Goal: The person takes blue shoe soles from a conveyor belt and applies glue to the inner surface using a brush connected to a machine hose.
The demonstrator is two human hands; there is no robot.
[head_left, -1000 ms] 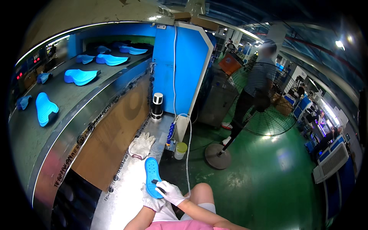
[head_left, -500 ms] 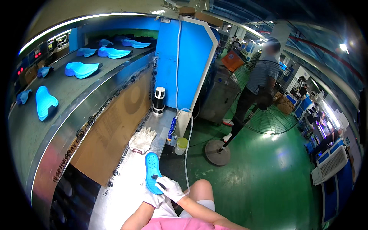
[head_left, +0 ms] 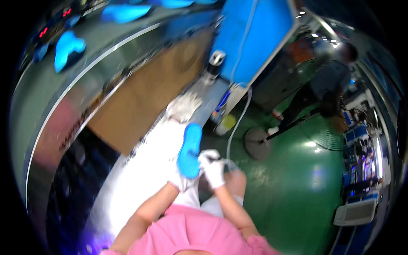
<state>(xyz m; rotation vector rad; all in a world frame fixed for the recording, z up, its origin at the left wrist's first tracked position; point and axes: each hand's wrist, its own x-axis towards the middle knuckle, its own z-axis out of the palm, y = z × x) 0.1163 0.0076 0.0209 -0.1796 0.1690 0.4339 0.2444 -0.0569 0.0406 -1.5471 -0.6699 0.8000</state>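
Note:
A bright blue shoe sole (head_left: 189, 146) stands tilted in front of me, its toe end pointing away. My left hand (head_left: 180, 177), in a white glove, is closed around its lower end. Just right of the sole is my right hand (head_left: 212, 166), also gloved in white, with its fingers bent together. Something small and dark seems to show at those fingertips, but blur hides its kind. A dark patch marks the sole's middle. Beyond the sole, a loose pair of white gloves (head_left: 183, 107) lies on the bright metal ledge (head_left: 142, 178).
A conveyor belt (head_left: 40, 93) at the left carries several blue pieces (head_left: 68, 49). Brown cardboard (head_left: 144, 93) lines its side. A black-and-white cylinder (head_left: 216, 63), a yellow-lidded container (head_left: 226, 124) and a blue panel (head_left: 255, 38) stand ahead. At right, a person (head_left: 329, 85) is behind a fan stand (head_left: 257, 144).
My view has tilted down and turned, so the surroundings have shifted. The right hand has drawn off the sole's face to its right side; the left still holds the sole.

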